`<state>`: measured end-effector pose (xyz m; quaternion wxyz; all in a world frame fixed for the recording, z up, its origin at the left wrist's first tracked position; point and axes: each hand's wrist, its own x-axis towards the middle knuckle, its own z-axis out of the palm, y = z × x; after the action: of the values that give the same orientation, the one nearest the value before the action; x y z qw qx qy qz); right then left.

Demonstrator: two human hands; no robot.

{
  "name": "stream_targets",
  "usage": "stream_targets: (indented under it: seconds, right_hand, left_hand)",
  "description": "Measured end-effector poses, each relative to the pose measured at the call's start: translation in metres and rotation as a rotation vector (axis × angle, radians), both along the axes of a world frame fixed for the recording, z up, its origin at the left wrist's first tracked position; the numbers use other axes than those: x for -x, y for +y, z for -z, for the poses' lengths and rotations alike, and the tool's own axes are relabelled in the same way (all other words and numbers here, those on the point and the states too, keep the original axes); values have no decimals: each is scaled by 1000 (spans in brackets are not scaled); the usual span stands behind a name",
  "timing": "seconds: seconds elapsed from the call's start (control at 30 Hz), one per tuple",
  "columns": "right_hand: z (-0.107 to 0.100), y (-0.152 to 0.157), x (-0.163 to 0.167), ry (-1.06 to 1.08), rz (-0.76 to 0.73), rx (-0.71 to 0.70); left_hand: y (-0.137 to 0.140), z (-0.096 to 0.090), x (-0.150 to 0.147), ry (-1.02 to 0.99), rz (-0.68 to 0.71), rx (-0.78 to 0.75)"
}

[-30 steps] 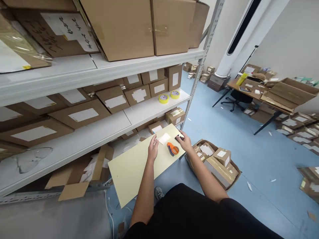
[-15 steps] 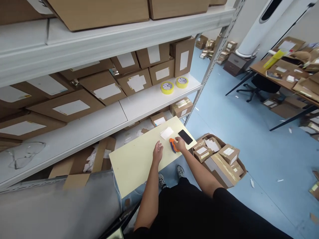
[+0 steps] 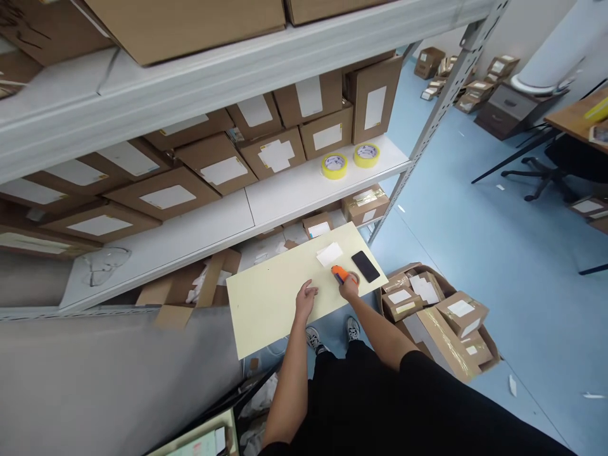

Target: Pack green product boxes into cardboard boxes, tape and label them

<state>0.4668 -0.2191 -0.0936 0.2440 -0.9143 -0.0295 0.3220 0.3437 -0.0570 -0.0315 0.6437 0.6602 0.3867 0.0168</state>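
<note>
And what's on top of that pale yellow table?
On the pale yellow rectangular table lie white paper and a black rectangular phone. The right hand grips an orange tape dispenser there, covering part of it. The left hand hides the surface beneath it.
</note>
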Motion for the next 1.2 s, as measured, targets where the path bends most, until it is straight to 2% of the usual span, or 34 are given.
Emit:
stream_targets:
  seconds: [0.1, 0.2, 0.3, 0.4, 0.47, 0.6, 0.7, 0.77, 0.83, 0.93, 1.07, 1.2]
  right_hand:
    - [-20, -8, -10, 18, 35, -88]
    - [-50, -11, -16, 26, 86, -212]
    - [-92, -8, -19, -74, 108, -464]
    - [-142, -1, -22, -199, -15, -823]
    - [-176, 5, -23, -257, -115, -967]
    - [-230, 24, -17, -256, -220, -1057]
    - [-256, 42, -5, -218, -270, -1120]
    - [-266, 54, 4, -216, -271, -1154]
    - [-274, 64, 11, -247, -254, -1160]
    - [-281, 77, 20, -307, -243, -1137]
    - [-289, 91, 32, -373, -262, -1087]
    - [-296, 104, 45, -454, -306, -1028]
  left_hand:
    - [12, -18, 2, -28, -4, -28]
    - [21, -42, -5, -76, -9, -60]
    - [29, -76, -19, -155, -23, -97]
    - [39, -123, -30, -268, -41, -146]
    - [47, -160, -33, -341, -41, -193]
    - [64, -235, -26, -503, 111, -342]
    - [77, -282, -15, -581, 298, -458]
    - [86, -305, -5, -585, 414, -507]
    - [95, -321, 4, -584, 494, -531]
    - [109, -333, 17, -608, 535, -555]
    - [127, -337, 33, -630, 559, -610]
    - [143, -331, 49, -632, 542, -532]
